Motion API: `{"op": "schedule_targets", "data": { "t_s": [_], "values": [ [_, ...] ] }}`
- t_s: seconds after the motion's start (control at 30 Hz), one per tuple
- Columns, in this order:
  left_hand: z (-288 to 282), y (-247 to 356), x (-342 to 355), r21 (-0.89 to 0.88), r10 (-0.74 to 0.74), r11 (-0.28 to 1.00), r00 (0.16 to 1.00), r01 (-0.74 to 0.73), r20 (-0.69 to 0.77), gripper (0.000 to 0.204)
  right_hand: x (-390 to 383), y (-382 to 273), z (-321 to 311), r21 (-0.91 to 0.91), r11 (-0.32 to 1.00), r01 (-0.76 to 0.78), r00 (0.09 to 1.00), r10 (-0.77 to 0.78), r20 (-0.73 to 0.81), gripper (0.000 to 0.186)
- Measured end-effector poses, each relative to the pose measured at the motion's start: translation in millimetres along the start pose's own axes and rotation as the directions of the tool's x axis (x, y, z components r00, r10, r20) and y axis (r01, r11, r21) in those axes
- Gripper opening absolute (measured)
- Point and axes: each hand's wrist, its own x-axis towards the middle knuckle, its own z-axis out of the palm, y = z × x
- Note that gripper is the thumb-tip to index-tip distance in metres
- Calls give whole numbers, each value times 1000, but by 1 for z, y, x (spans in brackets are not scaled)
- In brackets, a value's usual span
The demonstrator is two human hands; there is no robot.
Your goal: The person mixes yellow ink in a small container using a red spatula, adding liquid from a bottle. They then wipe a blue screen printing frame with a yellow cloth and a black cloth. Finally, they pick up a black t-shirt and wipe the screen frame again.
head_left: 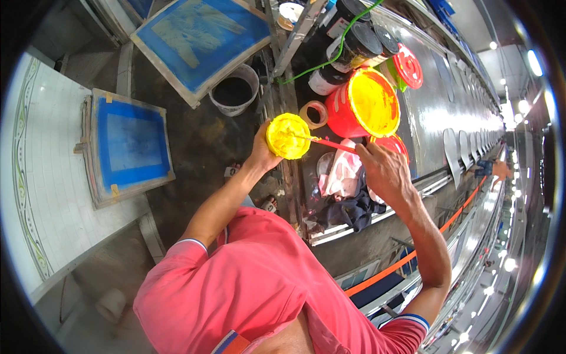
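A long bench (pixel 427 115) with a smooth grey, shiny top runs away to the right, toward a hall strung with bright lamps (pixel 510 264). To the left, a dark, stained floor (pixel 188 135) meets a white tiled wall (pixel 65 177) with a curling green border.

The small round tub (pixel 288 137) of yellow paste sits in the left hand (pixel 263 147), held up near the bench's near edge; the fingers curl round its side, partly hidden by it. The paste looks thick and peaked, smeared over the rim. The right hand (pixel 383 168) pinches the end of a thin red stick (pixel 336 145), whose coated tip reaches into the paste.

Just beyond the stick stands a red bucket (pixel 342 112), its inside coated glossy yellow, with a tan tape roll (pixel 305 112) beside it. Dark-lidded tubs (pixel 362 38) cluster behind, crossed by a green cord (pixel 339 50). Below the stick lie a crumpled pink-and-white sheet (pixel 344 171) and a soft black cloth (pixel 354 211) — the cloth close to the bench edge.

Two flat frames with blue panels, an upper frame (pixel 203 35) and a lower frame (pixel 132 147), have straight, worn borders. A pale bucket (pixel 239 110) of dark liquid stands beside the upper one. Between frames and bench runs a strip of floor — the person's feet (pixel 270 204) show there, below the left forearm.
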Motion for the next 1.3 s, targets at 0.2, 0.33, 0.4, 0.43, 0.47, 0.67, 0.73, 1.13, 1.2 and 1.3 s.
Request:
{"op": "schedule_targets", "data": {
  "t_s": [0.2, 0.33, 0.4, 0.43, 0.47, 0.67, 0.73, 1.13, 1.2, 1.3],
  "values": [
    [23, -8, 14, 161, 162, 975, 986, -154, -37, 57, -43, -21, 38, 292, 902, -317, 948, 313, 60, 12],
    [29, -19, 23, 198, 216, 960, 973, -197, -83, 58, -42, -26, 43, 529, 732, -430, 900, 391, 190, 22],
    [23, -24, 27, 226, 233, 952, 967, -207, -98, 59, -35, -23, 36, 661, 521, -540, 839, 392, 377, 26],
    [20, -26, 29, 241, 245, 947, 964, -214, -104, 59, -34, -21, 36, 716, 364, -595, 797, 380, 470, 27],
    [22, -28, 29, 255, 256, 941, 961, -221, -110, 58, -34, -18, 35, 739, 199, -643, 752, 349, 560, 28],
    [30, -33, 31, 250, 266, 942, 951, -222, -157, 56, -65, -4, 71, 713, -272, -646, 677, 227, 700, 29],
    [36, -34, 30, 227, 243, 952, 958, -206, -149, 54, -78, -1, 99, 734, -359, -576, 718, 207, 665, 28],
    [45, -43, 35, 171, 215, 966, 967, -191, -134, 43, -92, 2, 132, 855, -268, -445, 807, 293, 512, 30],
    [46, -46, 38, 157, 227, 966, 963, -204, -145, 44, -92, 2, 135, 855, -281, -436, 815, 280, 508, 30],
    [52, -50, 39, 147, 208, 970, 974, -194, -89, 48, -97, -7, 148, 854, -372, -365, 819, 308, 484, 30]
  ]
}}
